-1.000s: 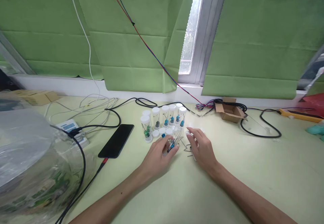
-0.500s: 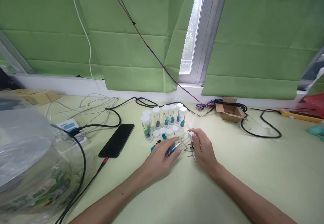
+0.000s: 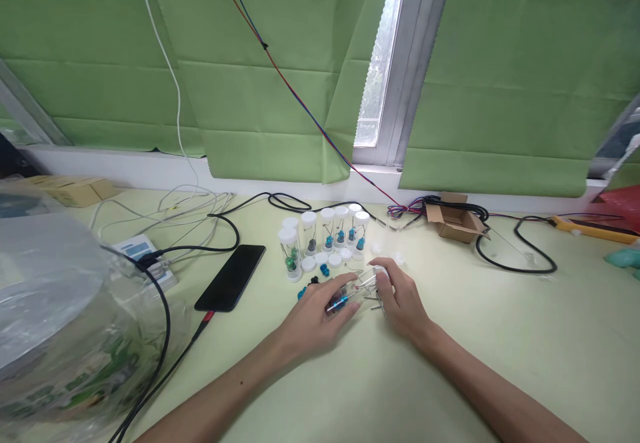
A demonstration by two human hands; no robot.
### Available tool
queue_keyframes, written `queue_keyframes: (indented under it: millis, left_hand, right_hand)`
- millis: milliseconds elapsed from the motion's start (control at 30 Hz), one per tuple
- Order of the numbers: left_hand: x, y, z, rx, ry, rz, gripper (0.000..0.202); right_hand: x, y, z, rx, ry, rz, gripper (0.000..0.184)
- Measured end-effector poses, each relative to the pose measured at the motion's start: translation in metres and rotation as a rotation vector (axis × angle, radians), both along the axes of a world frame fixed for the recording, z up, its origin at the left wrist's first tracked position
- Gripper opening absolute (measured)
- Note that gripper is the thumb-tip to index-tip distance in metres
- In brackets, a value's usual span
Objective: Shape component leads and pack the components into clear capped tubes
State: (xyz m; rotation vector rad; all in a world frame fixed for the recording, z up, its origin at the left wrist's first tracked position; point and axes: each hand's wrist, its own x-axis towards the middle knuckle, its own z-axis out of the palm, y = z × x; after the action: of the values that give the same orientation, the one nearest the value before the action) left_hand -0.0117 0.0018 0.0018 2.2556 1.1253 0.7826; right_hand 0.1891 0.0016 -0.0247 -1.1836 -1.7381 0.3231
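Note:
My left hand is closed around a clear tube lying slantwise, with a blue piece and thin metal parts inside. At the tube's right end, my right hand pinches a white cap against it; whether it is fully seated I cannot tell. Thin metal rods lie under the right hand. Beyond the left fingers are loose blue pieces and black pieces. Several capped clear tubes stand upright behind, holding blue, green or dark pieces, with loose white caps before them.
A black phone with a cable plugged in lies left of the tubes. A large clear plastic bag fills the left side. Black cables run along the back, near a small open cardboard box at right.
The white cap in my right hand has moved slightly and now meets the tube's end. The tube in my left hand has shifted a little, and its blue piece shows more plainly.

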Motion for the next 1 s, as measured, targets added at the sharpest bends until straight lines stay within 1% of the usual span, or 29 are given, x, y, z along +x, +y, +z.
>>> queue_keyframes:
  millis: [133,267,500,667,867,1000]
  left_hand:
    - [-0.0005,-0.0002,0.0009,0.001,-0.009,-0.014,0.045]
    - [-0.0003,-0.0005,0.0019,0.001,-0.024,-0.043,0.045]
    - [-0.0001,-0.0002,0.0043,-0.062,-0.033,-0.081,0.043]
    - [0.0000,-0.0004,0.0069,-0.079,-0.058,-0.115,0.042]
    - [-0.0006,-0.0010,0.0075,-0.102,-0.063,-0.128,0.039]
    - [-0.0005,-0.0010,0.0072,-0.088,-0.057,-0.136,0.038]
  right_hand:
    - [-0.0008,-0.0029,0.0034,0.017,-0.010,0.015,0.027]
    - [-0.0020,-0.0048,0.0057,0.002,0.034,0.040,0.024]
    - [-0.0025,-0.0035,0.0058,0.019,0.080,0.026,0.021]
    - [-0.0042,-0.0061,0.0070,-0.032,0.155,0.016,0.020]
    - [-0.0068,-0.0070,0.0051,-0.128,0.219,0.073,0.024]
    - [-0.0084,-0.0076,0.0037,-0.152,0.233,0.074,0.026]
